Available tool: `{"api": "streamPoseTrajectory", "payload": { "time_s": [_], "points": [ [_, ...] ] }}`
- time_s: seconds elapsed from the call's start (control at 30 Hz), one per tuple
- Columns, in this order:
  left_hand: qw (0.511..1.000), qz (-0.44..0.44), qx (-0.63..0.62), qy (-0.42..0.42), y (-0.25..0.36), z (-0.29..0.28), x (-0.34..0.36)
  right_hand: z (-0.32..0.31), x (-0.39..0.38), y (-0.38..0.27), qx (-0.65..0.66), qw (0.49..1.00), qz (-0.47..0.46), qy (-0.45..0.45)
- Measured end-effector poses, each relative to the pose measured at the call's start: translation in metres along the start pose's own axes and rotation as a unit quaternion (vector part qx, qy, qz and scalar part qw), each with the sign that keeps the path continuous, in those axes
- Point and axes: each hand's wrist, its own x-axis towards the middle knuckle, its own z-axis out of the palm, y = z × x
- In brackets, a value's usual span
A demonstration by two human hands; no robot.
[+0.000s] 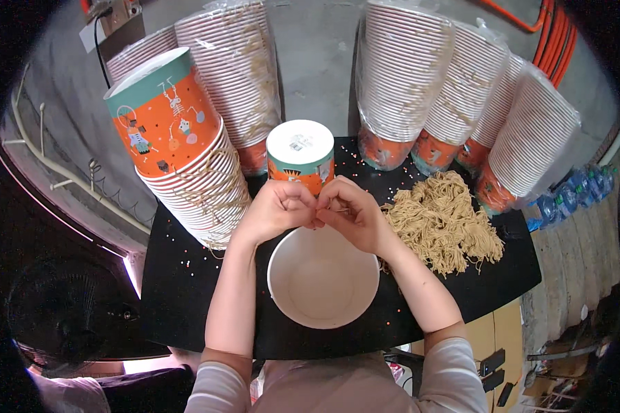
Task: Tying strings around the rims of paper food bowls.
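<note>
A paper bucket [323, 313] with a pale inside stands mouth up on the black table in front of me. My left hand [284, 210] and my right hand [353, 212] meet over its far rim, fingertips pinched close together. Whatever is between the fingers is too small and hidden to make out. Just beyond my hands an orange and teal printed bucket [300, 143] sits upside down, its white base up. To the right of my right hand lies a heap of tan cords [444, 224].
On the left leans a nested stack of upturned orange buckets [193, 186], tan cords along its side. Plastic-wrapped bucket stacks [399, 76] line the back and right, another wrapped stack [230, 76] at back left. Small beads dot the table [206, 310]. Water bottles [571, 196] lie beyond its right side.
</note>
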Motion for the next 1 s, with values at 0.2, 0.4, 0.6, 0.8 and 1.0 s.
{"api": "streamPoseTrajectory", "payload": {
  "time_s": [0.2, 0.4, 0.6, 0.8, 1.0],
  "points": [
    [0.999, 0.005, -0.038, 0.025, -0.002, 0.002, 0.002, -0.005, 0.000, -0.013, -0.113, 0.994, -0.010, 0.000],
    [0.998, -0.008, -0.044, 0.041, -0.004, -0.006, 0.003, -0.005, 0.002, -0.005, -0.189, 0.979, -0.065, 0.036],
    [0.998, -0.008, -0.030, 0.055, -0.005, -0.014, 0.001, -0.008, 0.004, -0.010, -0.286, 0.951, -0.105, 0.044],
    [0.999, 0.003, -0.019, 0.049, -0.003, -0.010, 0.001, -0.007, 0.004, -0.012, -0.316, 0.935, -0.150, 0.057],
    [0.998, 0.023, -0.001, 0.052, 0.002, -0.004, 0.000, 0.002, -0.001, -0.035, -0.175, 0.983, 0.026, 0.046]
  ]
}}
